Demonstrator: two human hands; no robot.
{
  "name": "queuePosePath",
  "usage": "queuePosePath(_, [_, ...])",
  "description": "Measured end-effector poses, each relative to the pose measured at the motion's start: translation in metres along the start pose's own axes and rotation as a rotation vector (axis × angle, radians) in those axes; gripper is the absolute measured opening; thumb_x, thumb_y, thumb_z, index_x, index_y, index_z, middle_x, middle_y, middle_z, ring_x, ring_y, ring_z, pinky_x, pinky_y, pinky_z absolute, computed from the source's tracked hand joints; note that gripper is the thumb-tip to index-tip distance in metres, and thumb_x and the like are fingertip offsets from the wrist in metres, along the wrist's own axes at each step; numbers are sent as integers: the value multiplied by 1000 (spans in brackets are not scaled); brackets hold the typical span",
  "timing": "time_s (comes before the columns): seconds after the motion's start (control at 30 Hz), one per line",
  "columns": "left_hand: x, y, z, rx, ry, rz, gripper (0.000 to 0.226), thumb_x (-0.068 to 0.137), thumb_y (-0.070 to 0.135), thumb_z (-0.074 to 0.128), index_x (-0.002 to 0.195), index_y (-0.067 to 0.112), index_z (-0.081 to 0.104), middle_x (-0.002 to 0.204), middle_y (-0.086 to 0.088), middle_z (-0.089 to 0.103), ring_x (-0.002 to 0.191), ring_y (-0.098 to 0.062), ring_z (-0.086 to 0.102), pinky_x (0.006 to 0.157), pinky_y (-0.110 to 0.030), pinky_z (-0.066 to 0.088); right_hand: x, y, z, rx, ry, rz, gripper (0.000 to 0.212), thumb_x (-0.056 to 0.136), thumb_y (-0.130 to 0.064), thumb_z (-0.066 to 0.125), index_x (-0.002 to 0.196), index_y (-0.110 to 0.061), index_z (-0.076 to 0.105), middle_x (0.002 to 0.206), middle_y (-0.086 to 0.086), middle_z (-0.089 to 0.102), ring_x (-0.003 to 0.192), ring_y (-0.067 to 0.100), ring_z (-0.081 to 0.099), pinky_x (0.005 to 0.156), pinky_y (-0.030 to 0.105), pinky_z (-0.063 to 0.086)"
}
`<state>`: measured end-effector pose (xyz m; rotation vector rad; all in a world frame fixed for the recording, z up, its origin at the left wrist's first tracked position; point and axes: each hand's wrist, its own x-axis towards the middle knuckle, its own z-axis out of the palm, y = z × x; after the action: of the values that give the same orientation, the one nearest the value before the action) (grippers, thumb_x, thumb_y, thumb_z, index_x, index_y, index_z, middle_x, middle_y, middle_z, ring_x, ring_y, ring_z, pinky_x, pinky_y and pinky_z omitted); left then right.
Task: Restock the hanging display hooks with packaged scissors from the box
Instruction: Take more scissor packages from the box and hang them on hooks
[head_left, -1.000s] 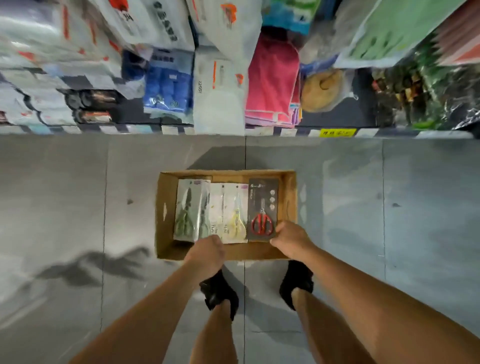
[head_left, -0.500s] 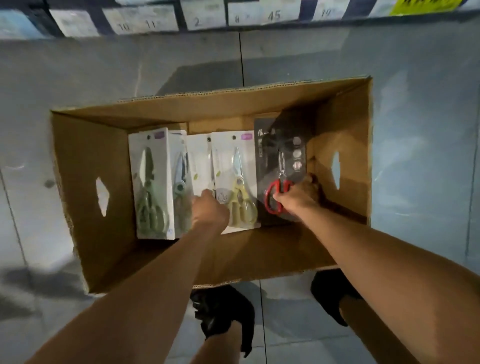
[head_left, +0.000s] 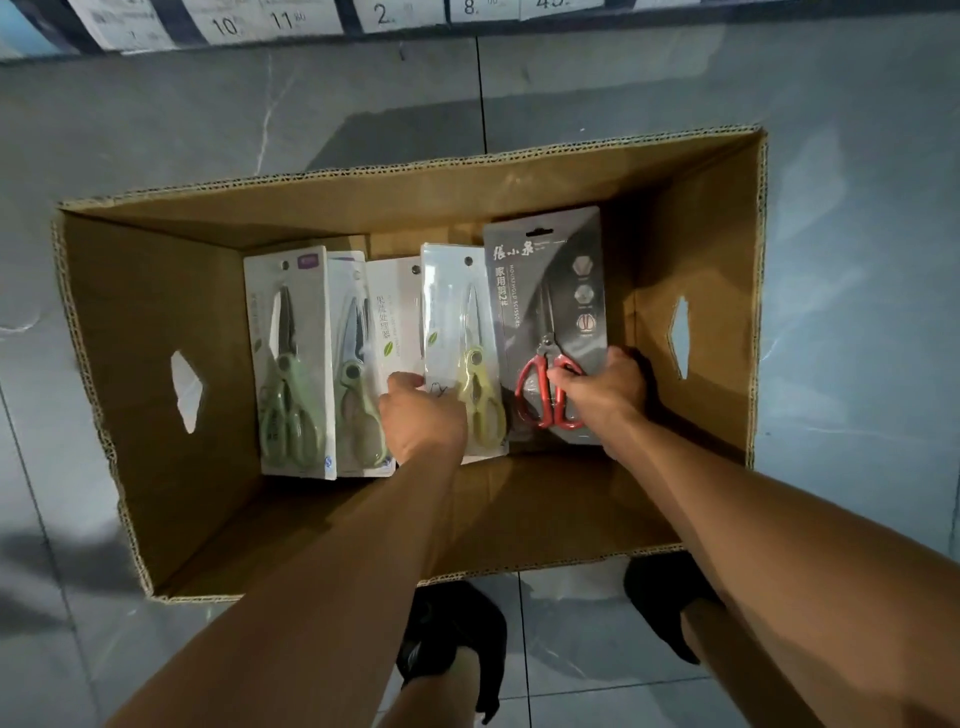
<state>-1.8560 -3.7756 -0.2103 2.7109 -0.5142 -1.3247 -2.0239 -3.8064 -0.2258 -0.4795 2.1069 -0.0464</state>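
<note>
An open cardboard box (head_left: 156, 332) stands on the floor below me with several scissor packs lying flat inside. My right hand (head_left: 605, 387) grips the lower right edge of a dark pack of red-handled scissors (head_left: 545, 291), thumb on its front, and the pack looks slightly raised. My left hand (head_left: 423, 415) reaches between a white pack (head_left: 392, 312) and a clear pack of yellow-handled scissors (head_left: 457, 322), fingers curled at their lower edges. Two green-handled packs (head_left: 288, 358) lie further left.
Grey floor tiles (head_left: 857, 312) surround the box. A shelf edge with price labels (head_left: 280, 21) runs along the top of the view. My two dark shoes (head_left: 457, 644) stand just behind the box's near wall. The box's side walls have hand-hole cutouts.
I have bent down close over the box. Both hands went from its near rim down to the packs; the right hand has taken hold of the red-handled pack and tilted it.
</note>
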Motion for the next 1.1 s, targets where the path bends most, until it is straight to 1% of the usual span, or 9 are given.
queuePosePath(0.1, [0, -3, -2, 0, -147, 59, 15, 90, 21, 59, 101, 12, 65, 65, 5, 59, 52, -10, 53, 40, -17, 35, -6, 0, -11, 23, -73, -36, 63, 80, -18, 79, 135, -13, 49, 129, 12, 59, 107, 22, 62, 37, 9, 43])
queuePosePath(0.2, [-5, 0, -17, 10, -162, 31, 17, 94, 16, 51, 105, 10, 63, 73, 1, 59, 59, -13, 53, 44, -19, 35, -24, -2, -26, 5, -131, -68, 65, 84, -18, 74, 141, -12, 43, 139, 12, 52, 124, 30, 55, 85, 35, 57])
queuePosePath(0.37, [-41, 11, -79, -82, -92, -20, 29, 95, 15, 53, 124, 12, 60, 82, 2, 61, 56, -7, 51, 32, -11, 35, -77, -11, -63, 108, -151, -99, 31, 79, -15, 78, 104, -22, 61, 106, -3, 68, 103, 20, 64, 73, 23, 48])
queuePosePath(0.47, [-81, 25, -131, -162, -79, -7, 15, 94, 13, 55, 104, 17, 66, 67, 7, 60, 55, -9, 54, 42, -18, 41, -123, -24, -95, 192, -197, -87, 32, 73, -16, 83, 85, -32, 58, 84, -17, 63, 78, 3, 61, 60, 17, 42])
queuePosePath(0.63, [-163, 54, -221, -290, -132, 40, 21, 91, 9, 58, 78, 24, 65, 69, 7, 68, 67, -21, 66, 65, -42, 59, -212, -61, -164, 302, -185, -138, 27, 72, -17, 85, 85, -17, 62, 80, -5, 69, 74, 10, 66, 58, 22, 45])
queuePosePath(0.77, [-240, 94, -297, -332, -152, 179, 19, 91, 13, 52, 81, 23, 64, 76, -9, 69, 63, -21, 60, 56, -35, 51, -304, -105, -242, 434, -223, -233, 31, 79, -3, 76, 108, -9, 67, 98, 4, 75, 96, 23, 70, 87, 39, 53])
queuePosePath(0.83, [-282, 116, -333, -342, -153, 265, 18, 92, 17, 51, 78, 21, 61, 82, -20, 66, 68, -23, 57, 62, -39, 50, -352, -125, -287, 545, -219, -282, 32, 80, 2, 72, 110, -8, 67, 94, 2, 77, 89, 19, 72, 79, 35, 56])
queuePosePath(0.93, [-348, 155, -381, -351, -148, 357, 22, 91, 26, 50, 71, 18, 54, 76, -15, 58, 70, -24, 54, 66, -48, 50, -421, -151, -350, 689, -200, -368, 21, 86, 0, 66, 105, -8, 69, 91, 4, 77, 78, 16, 74, 63, 29, 57])
queuePosePath(1.1, [-460, 207, -444, -396, -121, 617, 27, 95, 30, 54, 72, 16, 56, 73, -12, 62, 72, -29, 59, 69, -42, 46, -516, -172, -451, 859, -122, -399, 25, 94, -22, 63, 102, 1, 64, 97, 24, 72, 90, 42, 70, 82, 58, 56])
